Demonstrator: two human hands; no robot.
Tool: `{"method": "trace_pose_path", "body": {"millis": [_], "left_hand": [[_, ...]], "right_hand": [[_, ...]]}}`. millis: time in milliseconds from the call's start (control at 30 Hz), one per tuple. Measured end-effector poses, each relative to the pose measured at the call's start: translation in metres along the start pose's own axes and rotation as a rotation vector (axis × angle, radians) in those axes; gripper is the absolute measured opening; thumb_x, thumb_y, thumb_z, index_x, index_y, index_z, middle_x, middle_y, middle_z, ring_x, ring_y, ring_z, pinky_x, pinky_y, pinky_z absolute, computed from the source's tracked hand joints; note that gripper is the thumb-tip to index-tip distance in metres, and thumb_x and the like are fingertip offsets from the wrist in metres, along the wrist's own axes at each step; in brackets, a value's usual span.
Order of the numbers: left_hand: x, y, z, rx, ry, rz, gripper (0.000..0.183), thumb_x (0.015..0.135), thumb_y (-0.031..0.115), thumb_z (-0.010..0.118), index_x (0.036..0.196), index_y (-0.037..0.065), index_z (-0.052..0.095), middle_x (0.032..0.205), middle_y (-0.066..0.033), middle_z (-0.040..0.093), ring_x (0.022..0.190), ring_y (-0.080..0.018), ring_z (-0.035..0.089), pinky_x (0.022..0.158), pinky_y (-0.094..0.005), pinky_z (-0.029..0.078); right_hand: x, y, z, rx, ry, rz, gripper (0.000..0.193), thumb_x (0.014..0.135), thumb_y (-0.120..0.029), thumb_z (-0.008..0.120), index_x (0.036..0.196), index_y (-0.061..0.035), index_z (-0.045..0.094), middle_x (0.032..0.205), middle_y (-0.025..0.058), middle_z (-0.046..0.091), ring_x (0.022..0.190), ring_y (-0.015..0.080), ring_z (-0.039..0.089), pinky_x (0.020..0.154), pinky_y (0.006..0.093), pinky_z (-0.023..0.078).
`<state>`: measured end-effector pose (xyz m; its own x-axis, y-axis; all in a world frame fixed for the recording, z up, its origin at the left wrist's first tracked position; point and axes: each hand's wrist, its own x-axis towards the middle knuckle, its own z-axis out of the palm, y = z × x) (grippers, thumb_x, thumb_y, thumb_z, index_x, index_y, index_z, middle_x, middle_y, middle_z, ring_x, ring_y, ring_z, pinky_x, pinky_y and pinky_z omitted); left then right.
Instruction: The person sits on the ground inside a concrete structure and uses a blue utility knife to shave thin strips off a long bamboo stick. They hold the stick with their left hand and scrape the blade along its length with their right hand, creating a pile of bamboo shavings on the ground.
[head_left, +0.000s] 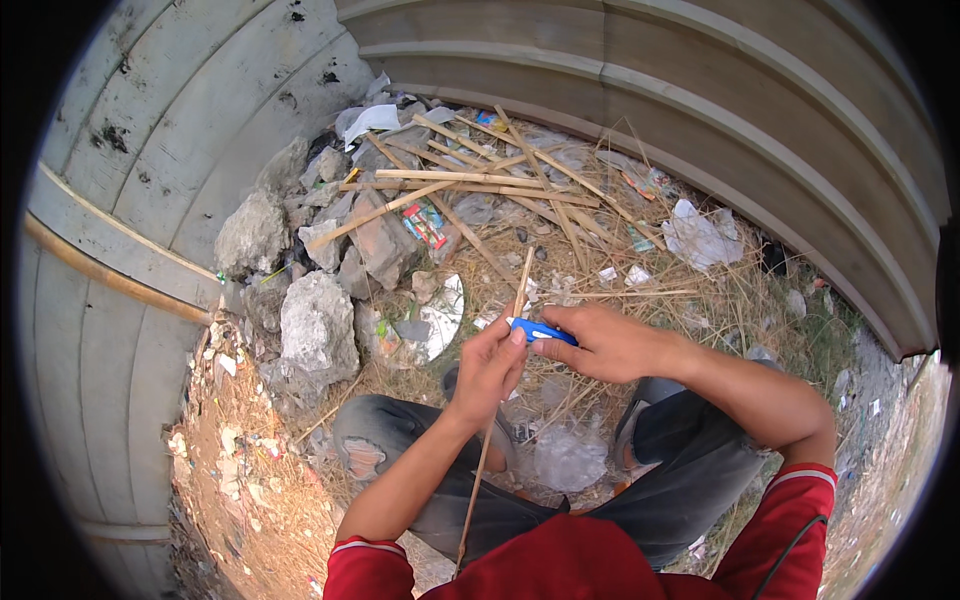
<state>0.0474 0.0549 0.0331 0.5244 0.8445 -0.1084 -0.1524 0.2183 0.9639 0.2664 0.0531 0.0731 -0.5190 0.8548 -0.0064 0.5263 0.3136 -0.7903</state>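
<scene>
My left hand (483,372) is closed around a long thin bamboo strip (475,490). The strip slants from my lap up past the fingers, its far tip pointing away from me. My right hand (607,343) grips a blue utility knife (545,332). The knife's front end lies against the strip, right beside my left thumb; its blade is too small to make out. Both hands are close together above the ground between my knees.
Ahead lies a loose pile of bamboo strips (460,177) on dry grass and litter. Grey rocks (318,322) are heaped at the left. Corrugated metal sheeting (700,95) stands behind, and a pale panel wall (215,130) rises at left. A crumpled clear plastic bag (570,458) is between my feet.
</scene>
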Motion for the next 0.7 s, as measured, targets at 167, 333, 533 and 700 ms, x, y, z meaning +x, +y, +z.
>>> {"method": "trace_pose_path", "body": {"millis": [167,333,533,700], "left_hand": [[0.003,0.002,0.010,-0.002,0.058,0.058,0.054,0.103,0.018,0.058,0.151,0.000,0.040,0.066,0.0056,0.051,0.044,-0.0017,0.037,0.040,-0.0198,0.027],[0.003,-0.003,0.007,-0.059,0.051,0.048,0.060,0.100,0.008,0.064,0.151,-0.009,0.036,0.119,-0.0060,0.058,0.102,-0.0078,0.053,0.087,-0.0231,0.042],[-0.001,0.002,0.000,-0.075,-0.001,-0.041,0.064,0.099,0.009,0.066,0.152,-0.009,0.034,0.115,-0.0061,0.062,0.100,-0.0079,0.055,0.084,-0.0229,0.044],[-0.001,0.010,0.012,-0.031,-0.054,0.040,0.067,0.099,0.014,0.066,0.156,-0.001,0.032,0.070,0.0039,0.056,0.047,-0.0013,0.039,0.043,-0.0202,0.029]], "right_hand": [[0.000,-0.016,-0.018,0.340,-0.249,0.240,0.040,0.105,-0.037,0.053,0.117,0.0005,0.056,0.073,0.0120,0.066,0.058,0.0247,0.066,0.054,0.0406,0.051],[-0.003,-0.009,-0.025,0.620,-0.437,0.357,0.026,0.107,-0.029,0.051,0.117,-0.0048,0.053,0.068,0.0037,0.059,0.048,0.0124,0.059,0.045,0.0276,0.048],[-0.001,0.010,-0.020,0.780,-0.506,0.326,0.026,0.103,-0.027,0.054,0.103,-0.0020,0.059,0.064,0.0021,0.055,0.043,0.0103,0.053,0.039,0.0272,0.042],[0.003,0.003,-0.017,0.827,-0.507,0.352,0.027,0.099,-0.027,0.055,0.090,-0.0018,0.058,0.063,0.0025,0.054,0.041,0.0106,0.051,0.038,0.0264,0.040]]}}
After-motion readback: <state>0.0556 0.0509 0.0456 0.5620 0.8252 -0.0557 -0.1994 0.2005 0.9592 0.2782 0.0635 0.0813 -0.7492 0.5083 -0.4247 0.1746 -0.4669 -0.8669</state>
